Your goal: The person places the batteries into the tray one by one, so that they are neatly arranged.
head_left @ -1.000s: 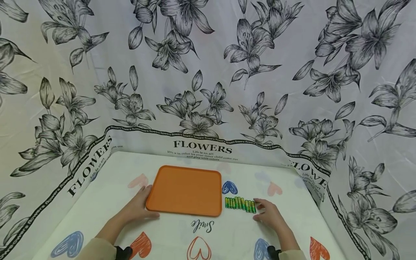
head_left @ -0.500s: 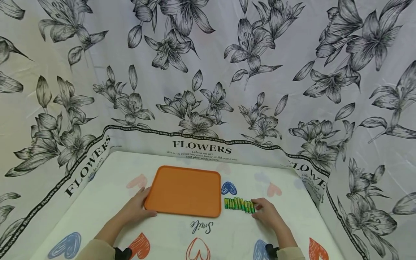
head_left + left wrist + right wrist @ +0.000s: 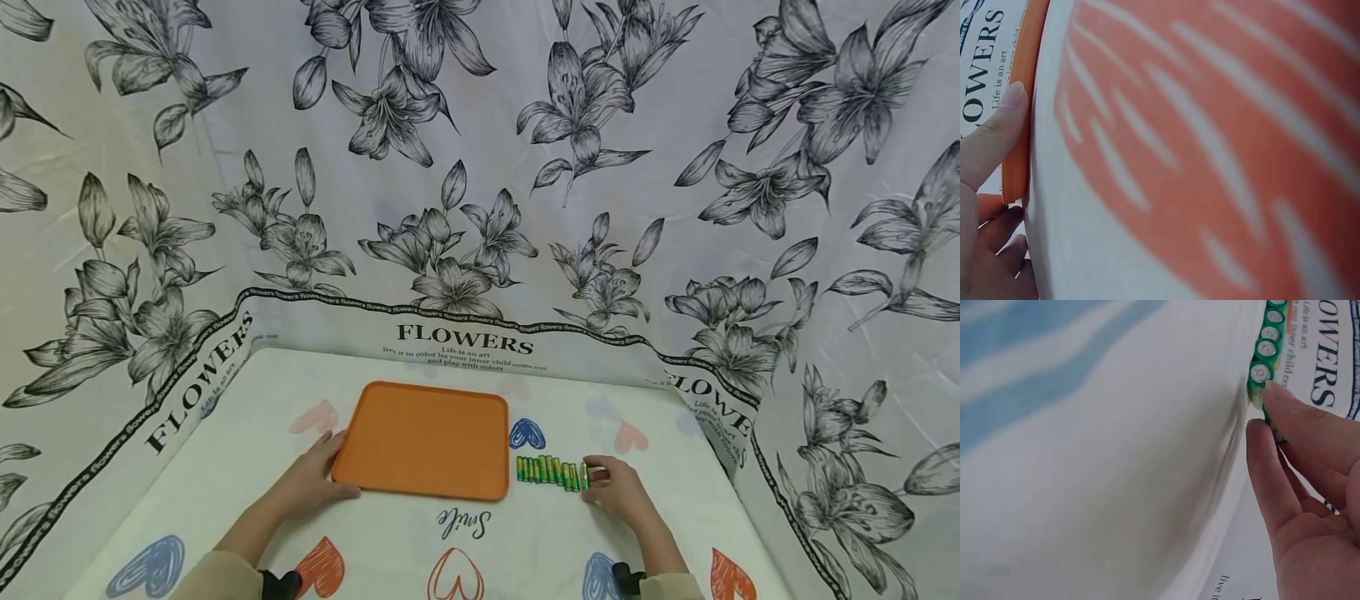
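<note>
An orange rectangular tray (image 3: 422,442) lies flat on the table in the head view. My left hand (image 3: 309,482) grips its near left corner; in the left wrist view the thumb (image 3: 999,134) presses along the tray's edge and the other fingers curl by the corner. To the right of the tray, several green and yellow batteries (image 3: 546,471) lie side by side in a row. At the row's right end my right hand (image 3: 621,493) pinches one battery (image 3: 585,476), which stands slightly apart from the others. That battery is mostly hidden by fingers in the right wrist view.
A white tablecloth (image 3: 390,542) printed with hearts and the word "Smile" covers the table. Floral curtain cloth (image 3: 465,250) hangs behind and along both sides of it.
My right hand has closed in on the row's right end and taken hold of the last battery, shifting it slightly right, away from the others. The left hand stays on the tray.
</note>
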